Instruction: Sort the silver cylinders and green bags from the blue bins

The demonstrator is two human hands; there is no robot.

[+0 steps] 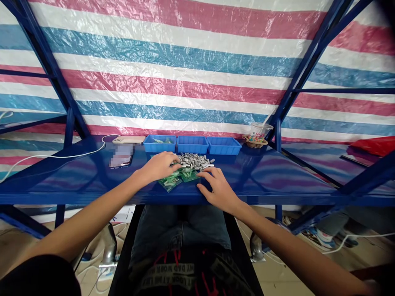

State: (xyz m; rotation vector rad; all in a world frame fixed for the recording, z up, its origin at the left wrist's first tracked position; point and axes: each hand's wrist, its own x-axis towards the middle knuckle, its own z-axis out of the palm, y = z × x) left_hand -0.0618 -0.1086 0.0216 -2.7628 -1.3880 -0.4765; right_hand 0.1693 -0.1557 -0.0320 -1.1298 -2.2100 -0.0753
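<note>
1. Head view: green bags [171,181] lie nearer the body than the fingertips of the left hand [161,167] and left of those of the right hand [220,190]. They look light, limp and slick, best pinched at a corner.
2. Left thumb and forefinger curl close to each other at the bags; whether they grip anything, I cannot tell.
3. Right thumb and forefinger stand apart, tips at or just beside the bags' right edge.
4. Slugs [194,160] heap loosely between both hands' fingers, beyond the bags: silvery, probably hard and apt to roll, best taken singly by the sides.
5. Trays [224,146] stand beyond the fingertips, seemingly stiff plastic; hold by the rim.
6. Cup [258,132], beyond and right of the right fingers: print too small to read.
7. Shirt [182,270], nearer than all fingers: partly legible, "MY DAD WORK", "LOOK AT ME".
</note>
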